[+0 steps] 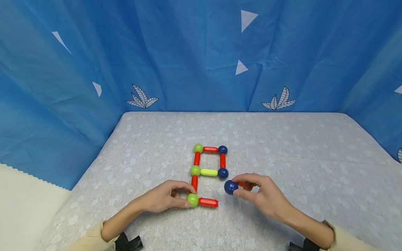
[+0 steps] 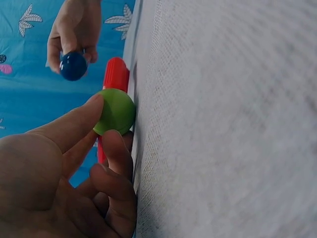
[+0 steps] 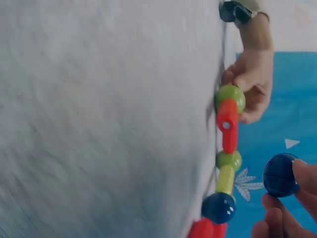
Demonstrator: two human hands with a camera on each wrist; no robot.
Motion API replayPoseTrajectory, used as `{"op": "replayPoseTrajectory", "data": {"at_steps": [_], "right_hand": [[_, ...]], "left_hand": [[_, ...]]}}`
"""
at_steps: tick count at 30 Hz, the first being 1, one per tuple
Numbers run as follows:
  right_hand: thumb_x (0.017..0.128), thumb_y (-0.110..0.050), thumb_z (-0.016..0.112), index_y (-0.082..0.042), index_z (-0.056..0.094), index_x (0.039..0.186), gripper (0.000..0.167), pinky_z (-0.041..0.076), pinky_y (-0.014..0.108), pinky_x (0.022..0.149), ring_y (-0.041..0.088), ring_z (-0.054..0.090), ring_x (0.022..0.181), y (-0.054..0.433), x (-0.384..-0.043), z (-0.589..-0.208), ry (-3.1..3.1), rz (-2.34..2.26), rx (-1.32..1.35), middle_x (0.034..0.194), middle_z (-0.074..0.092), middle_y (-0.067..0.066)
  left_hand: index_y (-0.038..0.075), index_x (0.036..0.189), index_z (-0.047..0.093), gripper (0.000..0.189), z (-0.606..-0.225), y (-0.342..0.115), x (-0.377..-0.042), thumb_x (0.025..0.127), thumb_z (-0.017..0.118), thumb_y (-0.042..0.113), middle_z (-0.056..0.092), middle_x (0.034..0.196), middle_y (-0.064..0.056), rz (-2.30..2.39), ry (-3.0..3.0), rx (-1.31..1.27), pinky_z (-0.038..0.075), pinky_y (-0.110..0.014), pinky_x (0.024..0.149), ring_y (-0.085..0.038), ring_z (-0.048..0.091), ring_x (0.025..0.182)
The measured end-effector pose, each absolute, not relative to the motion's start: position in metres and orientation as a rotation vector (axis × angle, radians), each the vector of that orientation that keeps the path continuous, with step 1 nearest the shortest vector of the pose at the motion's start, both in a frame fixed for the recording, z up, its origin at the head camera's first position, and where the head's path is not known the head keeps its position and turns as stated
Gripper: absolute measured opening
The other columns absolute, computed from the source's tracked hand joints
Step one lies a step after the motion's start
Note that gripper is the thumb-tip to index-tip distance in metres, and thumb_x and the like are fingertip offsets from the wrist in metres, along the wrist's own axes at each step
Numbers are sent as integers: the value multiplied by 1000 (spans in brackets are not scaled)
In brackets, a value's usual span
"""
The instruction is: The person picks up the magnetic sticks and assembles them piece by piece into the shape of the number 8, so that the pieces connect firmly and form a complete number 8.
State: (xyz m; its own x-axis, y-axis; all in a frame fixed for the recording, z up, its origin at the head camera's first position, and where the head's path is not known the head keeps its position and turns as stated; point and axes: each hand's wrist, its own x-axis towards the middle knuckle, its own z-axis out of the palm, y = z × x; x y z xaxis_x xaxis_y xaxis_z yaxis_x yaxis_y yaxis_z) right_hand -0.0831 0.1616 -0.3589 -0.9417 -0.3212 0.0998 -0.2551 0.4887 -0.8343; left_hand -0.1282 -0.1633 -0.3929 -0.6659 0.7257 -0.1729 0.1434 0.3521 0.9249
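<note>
On the table lies a figure of magnetic rods and balls. My left hand (image 1: 164,197) pinches the green ball (image 1: 193,200) at its near left corner, as the left wrist view also shows. A red rod (image 1: 208,202) runs right from that ball, its other end free. My right hand (image 1: 262,193) holds a loose blue ball (image 1: 231,187) between thumb and fingers, raised off the table in the right wrist view (image 3: 281,174). Some red (image 1: 241,184) shows between the right hand's fingers; whether it touches the ball I cannot tell.
Beyond the hands, red rods (image 1: 210,149), a yellow-green rod (image 1: 208,172), green balls (image 1: 195,170) and blue balls (image 1: 223,173) form a closed square. A pale patterned cloth (image 1: 150,157) covers the table. Blue curtain (image 1: 194,69) hangs behind it.
</note>
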Motion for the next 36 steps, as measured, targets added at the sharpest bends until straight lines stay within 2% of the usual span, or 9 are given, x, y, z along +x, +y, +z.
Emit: {"op": "replayPoseTrajectory", "data": {"at_steps": [6, 17, 36], "right_hand": [[87, -24, 77, -19, 74, 109, 23, 47, 29, 68, 11, 58, 79, 161, -84, -373, 2595, -1392, -607, 104, 68, -6], [86, -28, 77, -22, 74, 108, 22, 46, 28, 66, 11, 57, 79, 163, -84, -379, 2516, -1278, -637, 98, 66, -11], [88, -21, 77, -21, 73, 105, 17, 48, 28, 68, 10, 58, 78, 155, -82, -385, 2470, -1293, -672, 96, 66, -12]], "left_hand": [[18, 120, 67, 29, -393, -163, -128, 92, 72, 20, 63, 108, -4, 1317, 2041, 749, 42, -21, 56, -8, 50, 59], [18, 120, 67, 29, -393, -162, -127, 92, 72, 21, 62, 108, -3, 1316, 2056, 748, 41, -21, 56, -8, 49, 60], [18, 118, 68, 27, -391, -161, -126, 92, 72, 22, 63, 106, -2, 1293, 2082, 759, 41, -21, 59, -7, 48, 64]]}}
